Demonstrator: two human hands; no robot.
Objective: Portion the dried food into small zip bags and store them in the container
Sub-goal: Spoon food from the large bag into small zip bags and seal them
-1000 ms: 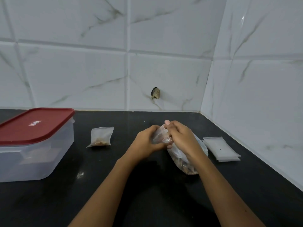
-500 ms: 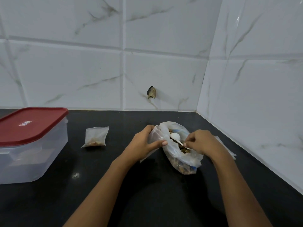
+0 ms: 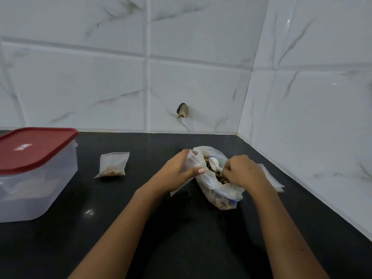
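A large clear plastic bag of brown dried food (image 3: 220, 190) lies open on the black counter. My left hand (image 3: 177, 172) grips a small empty zip bag (image 3: 191, 162) beside the big bag's mouth. My right hand (image 3: 244, 171) pinches the handle of a white plastic spoon (image 3: 214, 164), whose bowl rests in the dried food. One filled small zip bag (image 3: 113, 165) lies on the counter to the left. The clear container with a red lid (image 3: 34, 170) stands shut at the far left.
A stack of empty zip bags (image 3: 271, 179) lies behind my right wrist, near the right wall. White tiled walls meet in a corner at the back right. A broken spot in the tile (image 3: 182, 110) shows on the back wall.
My right hand came off the bag's top and took hold of the white spoon in the food. The large bag now lies open. My left hand kept hold of the small bag.
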